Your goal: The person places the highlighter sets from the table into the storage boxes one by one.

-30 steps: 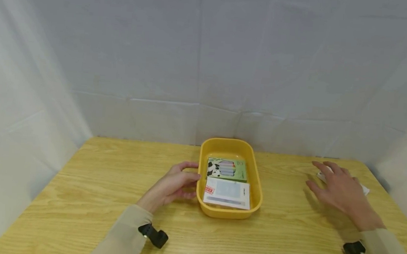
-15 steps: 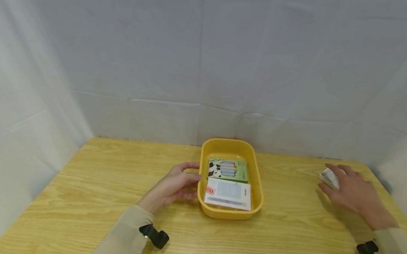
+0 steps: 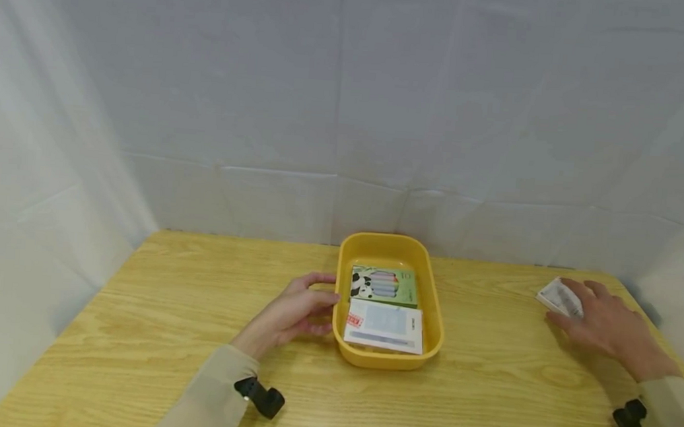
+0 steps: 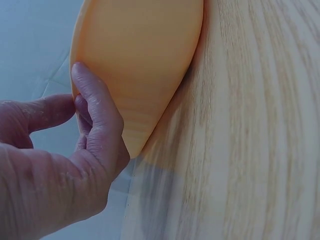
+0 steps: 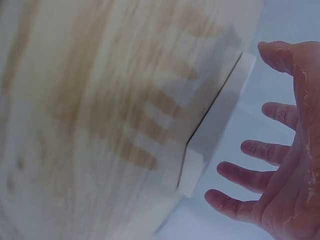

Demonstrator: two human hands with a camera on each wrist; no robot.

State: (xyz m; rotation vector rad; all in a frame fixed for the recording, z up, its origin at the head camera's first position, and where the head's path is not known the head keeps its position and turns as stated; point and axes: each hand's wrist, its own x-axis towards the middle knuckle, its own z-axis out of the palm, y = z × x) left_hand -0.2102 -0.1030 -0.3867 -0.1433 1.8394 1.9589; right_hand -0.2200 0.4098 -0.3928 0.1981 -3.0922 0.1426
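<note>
In the head view a yellow plastic tub [image 3: 435, 312] stands at the table's middle. A green box with a panda and coloured sticks [image 3: 393, 286] lies inside it, and nearer me a white flat box with a red stamp [image 3: 384, 325]. My left hand [image 3: 290, 312] holds the tub's left side, thumb at the rim; in the left wrist view its curled fingers lie on the outer wall [image 4: 145, 60]. My right hand [image 3: 610, 331] hovers beside a small white box [image 3: 559, 298] at far right. The right wrist view shows its fingers spread, apart from the white box [image 5: 220, 115].
The wooden table [image 3: 484, 395] reaches back to a pale hanging sheet [image 3: 266, 102], with more sheeting down both sides. The tub's far end is near the table's back edge. Black camera straps [image 3: 260, 396] sit on both wrists.
My right hand has moved right, uncovering more of the small white box's left part. The left hand keeps its hold on the tub, which stays in place.
</note>
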